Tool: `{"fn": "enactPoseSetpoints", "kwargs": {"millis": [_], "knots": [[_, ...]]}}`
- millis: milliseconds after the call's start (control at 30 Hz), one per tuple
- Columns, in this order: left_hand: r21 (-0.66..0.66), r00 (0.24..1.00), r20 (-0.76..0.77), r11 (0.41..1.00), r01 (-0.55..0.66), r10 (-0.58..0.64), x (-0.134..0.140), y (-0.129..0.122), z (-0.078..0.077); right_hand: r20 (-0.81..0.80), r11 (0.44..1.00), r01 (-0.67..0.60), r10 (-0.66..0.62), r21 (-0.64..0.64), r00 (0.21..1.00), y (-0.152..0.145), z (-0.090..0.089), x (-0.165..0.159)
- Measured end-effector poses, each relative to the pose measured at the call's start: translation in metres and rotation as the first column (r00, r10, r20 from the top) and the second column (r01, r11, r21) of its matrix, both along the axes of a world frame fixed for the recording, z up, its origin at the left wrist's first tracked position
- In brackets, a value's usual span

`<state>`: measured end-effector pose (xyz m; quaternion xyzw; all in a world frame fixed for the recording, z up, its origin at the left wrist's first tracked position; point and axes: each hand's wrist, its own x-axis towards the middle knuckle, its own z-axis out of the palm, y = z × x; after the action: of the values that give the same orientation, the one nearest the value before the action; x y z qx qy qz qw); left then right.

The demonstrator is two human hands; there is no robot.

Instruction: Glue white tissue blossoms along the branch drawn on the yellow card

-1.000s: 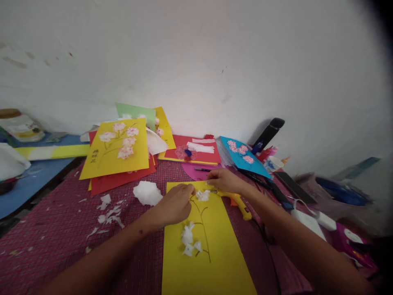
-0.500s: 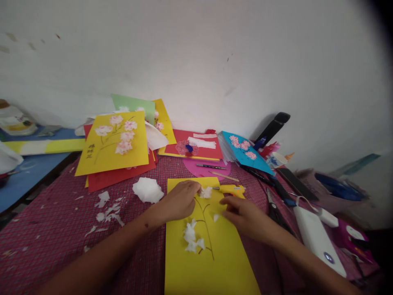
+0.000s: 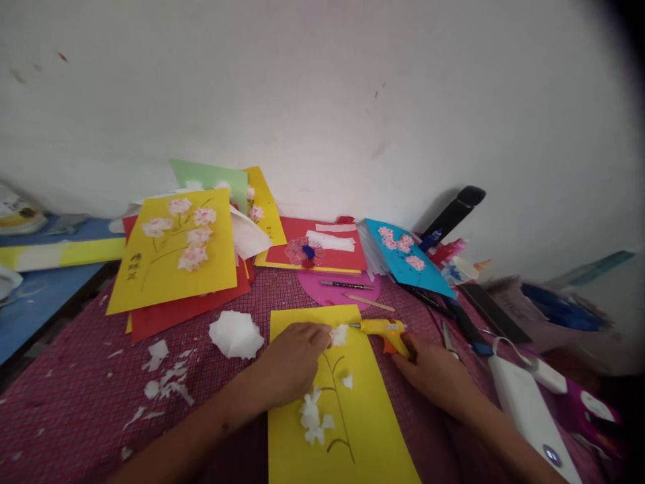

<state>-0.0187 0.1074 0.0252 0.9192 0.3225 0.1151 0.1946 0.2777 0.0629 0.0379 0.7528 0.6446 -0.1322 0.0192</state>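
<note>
A yellow sheet of card (image 3: 377,430) lies in front of me with a drawn brown branch and white tissue petals (image 3: 313,417) on its left side. A single petal (image 3: 347,381) is on the right of the stem. At the top of the sheet my left hand (image 3: 297,359) is closed, its fingertips pinched at a white tissue paper flower (image 3: 339,335). My right hand (image 3: 433,370) has its thumb and fingers around the lower handle of a yellow glue gun (image 3: 380,327). The gun's nozzle points left, close to that flower.
Round white tissue (image 3: 236,334) and torn scraps (image 3: 168,383) lie to the left. Finished flower cards (image 3: 174,242) are stacked behind. A brush (image 3: 347,285) and wooden stick (image 3: 370,302) rest on a pink disc. Scissors (image 3: 448,339) and a white power bank (image 3: 529,410) are at right.
My right hand has moved right, off the yellow sheet to the glue gun's handle. My left hand stays at the flower. The view has shifted slightly.
</note>
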Motion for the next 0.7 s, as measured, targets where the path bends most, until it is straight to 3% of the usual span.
{"fn": "enactPoseSetpoints", "kwargs": {"millis": [233,333,433,533,700], "knots": [[0.038,0.998,-0.048,0.998,0.047,-0.045,0.002,0.002,-0.007,-0.298,0.996,0.044,-0.020,0.075,0.954,0.017,0.011,0.007],[0.062,0.996,-0.071,0.996,0.059,-0.055,0.002,0.002,-0.007,-0.367,0.989,-0.065,0.110,0.131,0.924,0.032,0.026,0.000],[0.083,0.993,-0.095,0.993,0.080,-0.072,0.001,0.001,-0.007,-0.324,0.970,-0.224,0.243,0.096,0.914,0.054,0.042,-0.009],[0.102,0.992,-0.108,0.991,0.083,-0.072,0.001,0.000,-0.008,-0.256,0.959,-0.282,0.282,0.036,0.925,0.078,0.053,-0.017],[0.123,0.990,-0.114,0.988,0.097,-0.083,0.003,0.001,-0.007,0.000,0.899,-0.436,0.436,0.032,0.900,0.105,0.059,-0.028]]}}
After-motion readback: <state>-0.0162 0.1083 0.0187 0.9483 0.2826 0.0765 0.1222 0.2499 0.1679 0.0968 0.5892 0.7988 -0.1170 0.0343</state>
